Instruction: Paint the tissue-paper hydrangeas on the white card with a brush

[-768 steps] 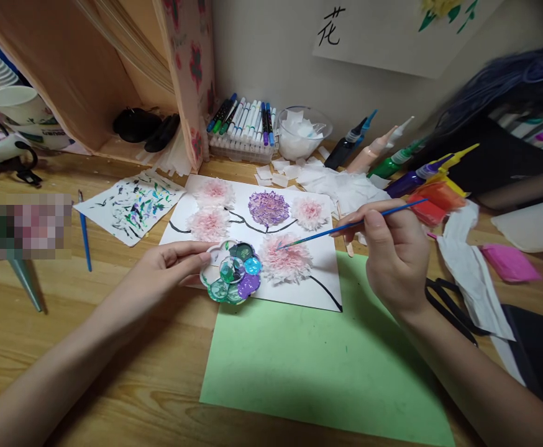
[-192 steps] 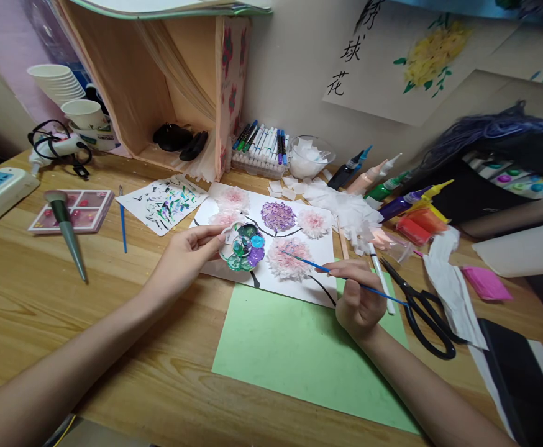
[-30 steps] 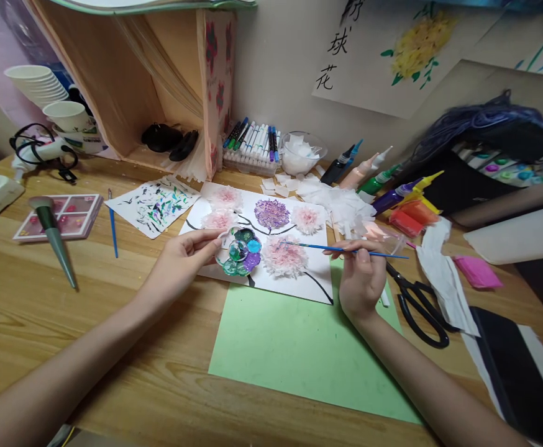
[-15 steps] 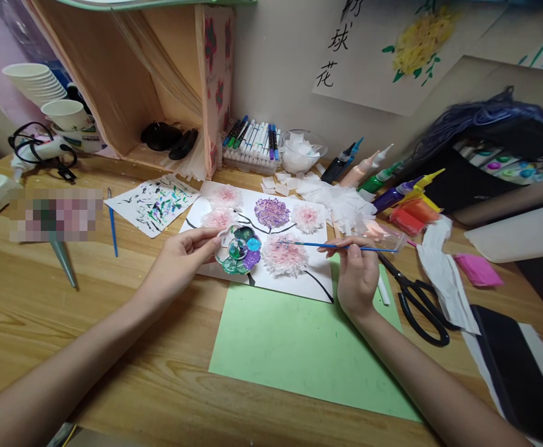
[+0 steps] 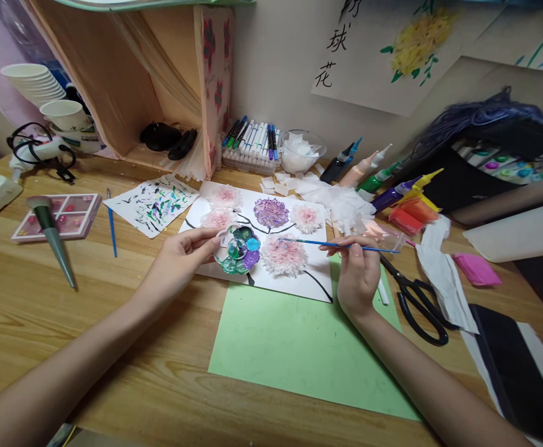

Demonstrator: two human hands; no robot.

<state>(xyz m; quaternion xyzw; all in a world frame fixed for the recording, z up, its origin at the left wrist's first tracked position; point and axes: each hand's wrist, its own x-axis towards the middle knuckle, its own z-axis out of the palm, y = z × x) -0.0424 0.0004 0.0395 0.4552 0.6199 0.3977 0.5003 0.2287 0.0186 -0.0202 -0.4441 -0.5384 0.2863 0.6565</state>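
Note:
My left hand (image 5: 185, 251) is closed on the rim of a small flower-shaped paint palette (image 5: 237, 249) with green, purple and blue paint in its wells. Pinched in my right hand (image 5: 358, 270) is a thin blue paintbrush (image 5: 327, 244), its tip at the upper part of a pink-and-white tissue-paper flower (image 5: 284, 256). That flower sits on a white sheet (image 5: 262, 288) with black painted stems. A purple flower (image 5: 271, 213) and several smaller pink ones share the sheet. Part of the sheet is hidden by the palette and my left hand.
A green sheet (image 5: 309, 354) lies under the white one. Black scissors (image 5: 415, 298) are right of my right hand. Paint bottles (image 5: 367, 167) and tissue scraps (image 5: 332, 197) stand behind. To the left are a paint-smeared paper (image 5: 155, 205), another blue brush (image 5: 112, 223) and a large makeup-style brush (image 5: 51, 239).
Both hands keep their holds and hardly move. The brush tip stays at the pink flower, and the view shifts very slightly.

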